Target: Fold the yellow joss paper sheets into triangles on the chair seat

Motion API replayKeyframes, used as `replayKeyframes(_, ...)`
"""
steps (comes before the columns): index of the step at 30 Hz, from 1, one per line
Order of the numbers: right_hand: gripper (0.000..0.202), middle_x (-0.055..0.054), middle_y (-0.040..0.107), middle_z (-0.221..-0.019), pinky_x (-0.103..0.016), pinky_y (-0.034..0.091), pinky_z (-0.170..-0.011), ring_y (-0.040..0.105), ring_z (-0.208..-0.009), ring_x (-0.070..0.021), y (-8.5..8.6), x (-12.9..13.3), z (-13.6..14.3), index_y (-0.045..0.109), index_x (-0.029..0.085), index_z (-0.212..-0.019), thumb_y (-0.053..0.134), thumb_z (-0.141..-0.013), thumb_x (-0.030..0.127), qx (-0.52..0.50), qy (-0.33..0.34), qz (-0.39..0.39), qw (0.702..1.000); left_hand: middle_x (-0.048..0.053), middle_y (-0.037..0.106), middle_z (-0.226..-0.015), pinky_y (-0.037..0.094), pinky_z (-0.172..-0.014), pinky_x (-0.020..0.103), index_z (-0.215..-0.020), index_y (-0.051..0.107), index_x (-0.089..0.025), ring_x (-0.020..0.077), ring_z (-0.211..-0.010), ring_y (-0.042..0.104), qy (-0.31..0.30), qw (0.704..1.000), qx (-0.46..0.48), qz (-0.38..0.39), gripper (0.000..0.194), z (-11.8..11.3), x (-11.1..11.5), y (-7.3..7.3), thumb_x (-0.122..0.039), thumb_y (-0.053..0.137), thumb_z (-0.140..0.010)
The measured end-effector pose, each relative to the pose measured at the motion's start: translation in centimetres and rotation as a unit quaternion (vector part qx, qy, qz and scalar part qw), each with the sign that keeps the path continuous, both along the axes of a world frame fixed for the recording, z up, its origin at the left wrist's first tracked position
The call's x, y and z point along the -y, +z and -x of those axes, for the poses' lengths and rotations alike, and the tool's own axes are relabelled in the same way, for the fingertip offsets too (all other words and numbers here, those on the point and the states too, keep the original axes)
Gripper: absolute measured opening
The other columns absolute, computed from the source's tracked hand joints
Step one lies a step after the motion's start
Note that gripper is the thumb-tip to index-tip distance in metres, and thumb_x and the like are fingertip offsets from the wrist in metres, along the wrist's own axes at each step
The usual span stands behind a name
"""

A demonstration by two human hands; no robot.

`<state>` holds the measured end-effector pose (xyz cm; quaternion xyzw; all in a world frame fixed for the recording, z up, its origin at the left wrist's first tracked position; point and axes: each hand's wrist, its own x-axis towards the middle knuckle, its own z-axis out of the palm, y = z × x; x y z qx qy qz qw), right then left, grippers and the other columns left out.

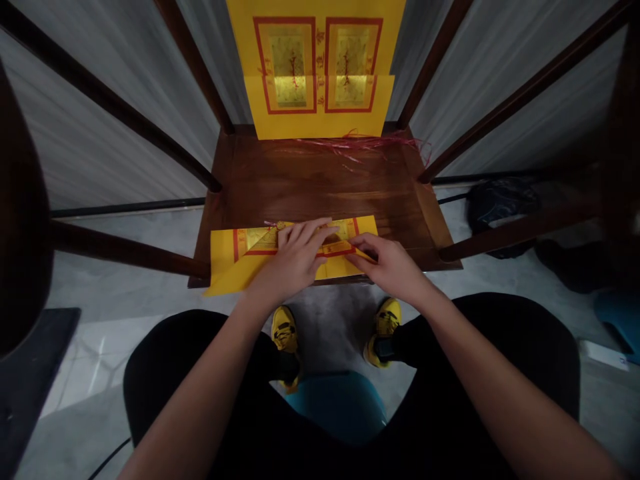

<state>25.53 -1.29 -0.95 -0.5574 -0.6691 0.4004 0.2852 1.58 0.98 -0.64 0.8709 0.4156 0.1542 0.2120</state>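
Your head camera looks forward and steeply down.
From above your lap, it views your left hand (pixel 295 257) and right hand (pixel 390 263) closely; the wooden seat (pixel 320 183) lies toward 12 o'clock, your forearms (pixel 200 373) entering from 7 and 5.

The paper under the hands (pixel 227 261) is bright yellow, with red line borders, red characters and shiny gold panels. Beyond the hands, the upright sheets (pixel 265 125) repeat that yellow, red and gold in two framed rectangles. The wood (pixel 320 183) between is reddish brown with darker grain; the strands (pixel 357 143) are pinkish red.
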Motion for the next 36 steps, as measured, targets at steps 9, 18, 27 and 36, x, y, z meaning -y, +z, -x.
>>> replayKeyframes(9,0.061,-0.007,0.077,-0.135,-0.043,0.061,-0.100,0.073,-0.121,-0.0262,2.5,0.8,1.3,0.078,0.029,-0.125,0.039,-0.110,0.073,-0.243,0.118,0.084,0.959,0.002,0.083,-0.106,0.035,-0.122,0.057,-0.091,0.073,-0.025,0.0299,-0.136,0.061,0.004,0.991,0.132,-0.013,0.028,2.1,-1.5,1.5,-0.004,0.056,-0.091)
replayKeyframes(18,0.050,-0.014,0.058,-0.160,-0.055,0.045,-0.125,0.050,-0.145,-0.0331,-1.3,2.3,4.8,0.057,0.022,-0.159,0.057,-0.112,0.039,0.136,0.210,-0.166,0.954,0.003,0.083,-0.100,0.056,-0.110,0.047,-0.072,0.073,-0.027,0.0254,-0.117,0.075,0.091,0.977,0.168,0.092,0.033,9.9,-2.1,3.0,-0.018,0.053,-0.097)
replayKeyframes(27,0.061,-0.014,0.052,-0.169,-0.054,0.050,-0.101,0.054,-0.133,-0.0382,-2.1,4.1,6.4,0.043,0.033,-0.171,0.055,-0.111,0.030,0.328,0.204,-0.257,0.886,0.004,0.076,-0.142,0.025,-0.134,0.070,-0.134,0.075,-0.030,0.0353,-0.142,0.063,0.043,0.996,-0.067,0.046,0.040,7.3,1.1,5.8,-0.050,0.068,-0.101)
replayKeyframes(36,0.048,-0.018,0.063,-0.159,-0.066,0.051,-0.111,0.055,-0.144,-0.0432,-3.3,4.7,7.2,0.062,0.026,-0.155,0.056,-0.107,0.027,0.314,0.200,-0.211,0.904,0.004,0.054,-0.171,0.039,-0.133,0.064,-0.156,0.057,-0.035,0.0341,-0.158,0.052,-0.050,0.997,-0.053,0.006,0.055,1.8,6.1,6.1,-0.016,0.058,-0.104)
